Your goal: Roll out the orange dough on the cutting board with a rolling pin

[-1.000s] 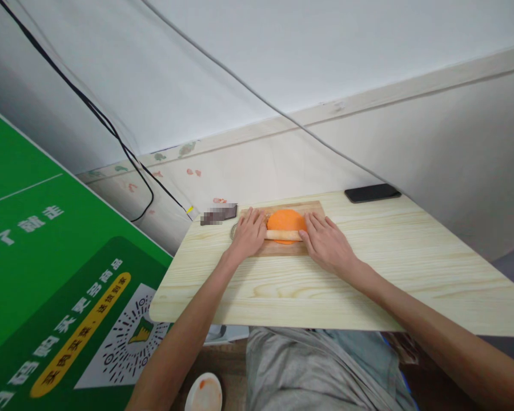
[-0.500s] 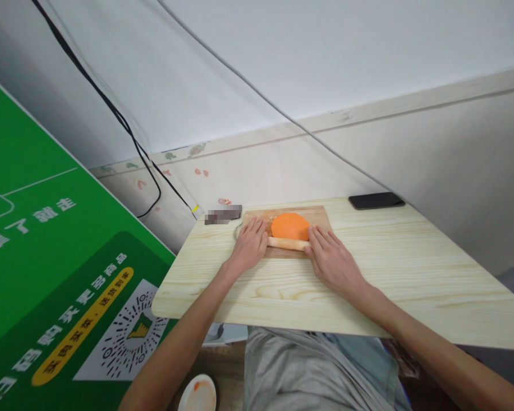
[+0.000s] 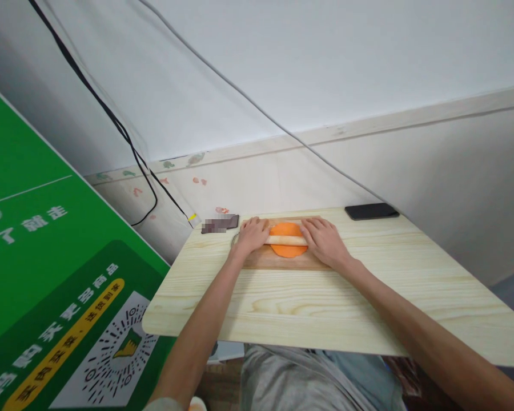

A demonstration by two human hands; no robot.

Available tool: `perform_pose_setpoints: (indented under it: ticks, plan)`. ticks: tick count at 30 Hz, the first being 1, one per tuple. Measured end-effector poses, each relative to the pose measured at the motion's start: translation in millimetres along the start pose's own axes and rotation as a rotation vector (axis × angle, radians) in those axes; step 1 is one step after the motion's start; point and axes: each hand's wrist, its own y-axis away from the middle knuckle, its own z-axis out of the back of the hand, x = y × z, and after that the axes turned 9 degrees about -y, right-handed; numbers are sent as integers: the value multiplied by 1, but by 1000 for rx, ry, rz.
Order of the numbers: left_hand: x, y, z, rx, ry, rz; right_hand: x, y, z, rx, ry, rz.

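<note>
A pale wooden rolling pin (image 3: 288, 241) lies across a flat, rounded sheet of orange dough (image 3: 289, 252), which shows on both sides of it. The dough rests on a wooden board (image 3: 268, 264). My left hand (image 3: 253, 235) covers the pin's left end, and my right hand (image 3: 324, 240) covers its right end, fingers pointing away from me. Both palms hide the tips of the pin and parts of the board.
A black phone (image 3: 372, 211) lies at the back right of the wood-grain table (image 3: 278, 314). At the back left is a dark, blurred-out object (image 3: 220, 224). The wall stands behind, with hanging cables (image 3: 126, 134). A green printed panel (image 3: 81, 274) stands on the left.
Both hands have rolled the pin away from me, from the dough's near edge onto its middle. More of the dough's near side now shows. The view has tilted slightly.
</note>
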Motion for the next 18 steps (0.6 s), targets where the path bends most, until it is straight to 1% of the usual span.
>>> perform_pose_setpoints:
  ticks: [2, 5, 10, 14, 16, 18]
  plan:
    - [0, 1, -4, -89, 68, 42, -4, 1, 2, -31, -107, 76]
    - [0, 4, -10, -199, 184, 83, -6, 3, 8, -29, -157, 202]
    - [2, 5, -12, -257, 315, 66, -5, 6, 16, 73, -186, 320]
    - [2, 5, -11, -260, 433, 86, -8, 7, 18, 131, -211, 329]
    - [2, 5, -10, -282, 535, 130, -9, 7, 18, 139, -198, 304]
    - [3, 4, -10, -323, 650, 203, -10, 7, 16, 136, -170, 268]
